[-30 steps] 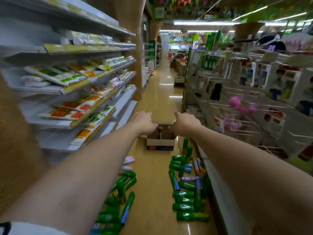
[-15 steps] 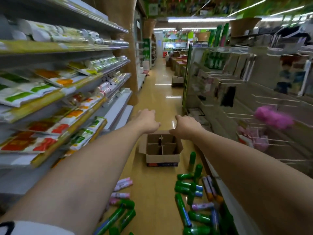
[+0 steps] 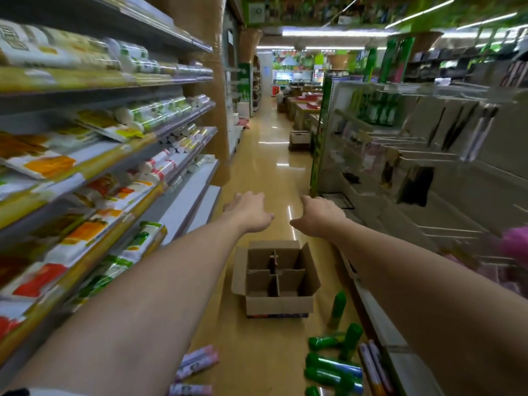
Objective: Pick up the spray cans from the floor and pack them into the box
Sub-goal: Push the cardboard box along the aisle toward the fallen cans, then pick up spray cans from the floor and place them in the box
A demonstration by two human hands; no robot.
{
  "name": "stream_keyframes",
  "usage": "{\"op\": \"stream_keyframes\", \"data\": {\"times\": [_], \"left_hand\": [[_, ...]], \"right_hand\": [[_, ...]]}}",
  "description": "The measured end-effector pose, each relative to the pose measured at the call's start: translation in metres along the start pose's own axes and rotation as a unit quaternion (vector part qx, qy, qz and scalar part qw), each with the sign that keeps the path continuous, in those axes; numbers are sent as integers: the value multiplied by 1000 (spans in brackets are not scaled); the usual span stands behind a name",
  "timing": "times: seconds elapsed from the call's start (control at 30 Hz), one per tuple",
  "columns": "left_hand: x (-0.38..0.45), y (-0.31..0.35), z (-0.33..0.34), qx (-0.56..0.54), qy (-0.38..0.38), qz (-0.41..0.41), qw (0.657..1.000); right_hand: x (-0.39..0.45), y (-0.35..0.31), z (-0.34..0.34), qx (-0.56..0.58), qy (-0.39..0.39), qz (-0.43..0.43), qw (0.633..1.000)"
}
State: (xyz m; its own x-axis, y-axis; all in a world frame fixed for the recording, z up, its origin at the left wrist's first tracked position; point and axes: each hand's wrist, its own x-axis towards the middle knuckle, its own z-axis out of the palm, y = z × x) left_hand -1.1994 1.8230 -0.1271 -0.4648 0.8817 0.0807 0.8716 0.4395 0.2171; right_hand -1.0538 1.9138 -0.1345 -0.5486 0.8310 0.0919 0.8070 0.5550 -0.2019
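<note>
Overhead, left hand (image 3: pixel 251 211) and right hand (image 3: pixel 321 217) reach forward (palms down); fingers relaxed, holding nothing.

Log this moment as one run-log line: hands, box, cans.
left hand: open, empty | right hand: open, empty | box: open, dividers visible, no cans inside | green spray cans: on floor, unpacked

Both arms stretched straight fwd, bare forearms, roughly parallel. Left hand (image 3: pixel 251 211) palm down, fingers loosely extended, thumb side toward the right hand, holding nothing. Right hand (image 3: pixel 320 217) palm down, fingers loosely curled downward, also holding nothing. Hands level w/ each other, near but apart, not touching.
</note>
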Motion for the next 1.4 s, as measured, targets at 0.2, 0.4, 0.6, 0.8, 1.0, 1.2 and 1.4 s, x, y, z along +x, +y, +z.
{"op": "stream_keyframes", "data": {"times": [0.2,0.4,0.6,0.8,1.0,1.2,1.4], "left_hand": [[124,-18,28,11,0,-13,1000],[245,-13,39,25,-15,-22,999],[340,-1,51,25,-38,-21,999],[411,20,81,7,-67,-13,998],[474,68,156,3,-158,88,984],[517,136,251,12,-204,223,953],[530,199,336,32,-304,363,880]], "right_hand": [[127,10,31,-12,-7,-12,1000],[256,27,39,5,-8,-18,1000],[347,46,47,15,-7,-13,1000],[396,85,65,40,-13,30,999],[412,164,118,88,-43,125,987],[423,244,171,99,-91,256,957],[389,306,231,141,-118,396,900]]}}
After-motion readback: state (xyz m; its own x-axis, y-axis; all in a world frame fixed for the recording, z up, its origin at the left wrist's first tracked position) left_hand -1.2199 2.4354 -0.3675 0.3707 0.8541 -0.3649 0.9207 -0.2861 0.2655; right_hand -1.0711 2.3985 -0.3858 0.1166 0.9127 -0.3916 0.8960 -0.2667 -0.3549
